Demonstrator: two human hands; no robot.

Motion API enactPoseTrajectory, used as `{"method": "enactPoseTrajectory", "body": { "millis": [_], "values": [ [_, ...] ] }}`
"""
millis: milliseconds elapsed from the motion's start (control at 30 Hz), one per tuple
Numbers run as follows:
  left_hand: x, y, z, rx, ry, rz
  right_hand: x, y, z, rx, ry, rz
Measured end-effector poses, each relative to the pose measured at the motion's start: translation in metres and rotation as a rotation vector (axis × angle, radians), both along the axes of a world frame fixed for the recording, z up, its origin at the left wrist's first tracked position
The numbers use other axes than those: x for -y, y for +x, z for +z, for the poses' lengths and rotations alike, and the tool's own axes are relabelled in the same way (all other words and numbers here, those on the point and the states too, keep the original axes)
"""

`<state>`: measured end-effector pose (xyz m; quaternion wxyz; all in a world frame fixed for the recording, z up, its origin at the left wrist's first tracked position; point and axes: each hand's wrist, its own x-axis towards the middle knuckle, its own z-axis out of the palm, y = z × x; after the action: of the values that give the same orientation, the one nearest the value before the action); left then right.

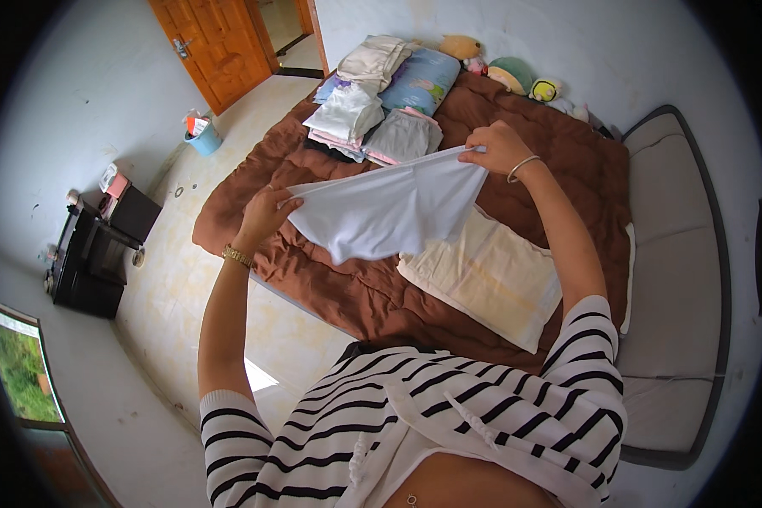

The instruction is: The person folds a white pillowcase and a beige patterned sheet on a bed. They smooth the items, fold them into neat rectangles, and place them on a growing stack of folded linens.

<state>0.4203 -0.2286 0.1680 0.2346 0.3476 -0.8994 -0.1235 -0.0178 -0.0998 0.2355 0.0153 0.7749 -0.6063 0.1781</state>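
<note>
A thin white cloth garment (387,206) hangs stretched between my two hands above the bed. My left hand (265,214) pinches its left top corner, and my right hand (496,147) pinches the right one. The upper edge runs taut while the lower part droops in soft folds. Below it, a cream pillow (492,276) lies on the brown quilt (336,292), partly covered by the cloth. Beyond the cloth sit stacks of folded clothes: a grey folded garment (403,136), a white folded garment (346,114) and a beige folded garment (373,60).
A blue patterned pillow (422,79) and several plush toys (509,73) line the bed's far side. The grey padded headboard (670,254) stands at the right. On the floor at left are a blue bin (204,140) and a black cabinet (89,267). A wooden door (219,51) stands behind.
</note>
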Motion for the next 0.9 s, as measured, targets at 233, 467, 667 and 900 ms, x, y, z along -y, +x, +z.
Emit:
{"method": "enactPoseTrajectory", "body": {
  "millis": [233, 467, 667, 900],
  "values": [
    [0.010, -0.004, 0.019, -0.269, -0.094, 0.035, 0.015, 0.005, 0.001, -0.075, -0.290, -0.063],
    [0.031, 0.012, 0.028, -0.812, 0.775, -0.022, 0.004, -0.001, 0.011, 0.250, -0.154, 0.109],
    [0.037, 0.023, 0.009, -0.441, 0.445, 0.012, -0.019, 0.044, 0.038, 1.085, 0.189, 0.471],
    [0.040, 0.024, -0.004, -0.263, 0.186, 0.003, -0.041, 0.068, 0.061, 1.108, 0.353, 0.475]
  ]
}}
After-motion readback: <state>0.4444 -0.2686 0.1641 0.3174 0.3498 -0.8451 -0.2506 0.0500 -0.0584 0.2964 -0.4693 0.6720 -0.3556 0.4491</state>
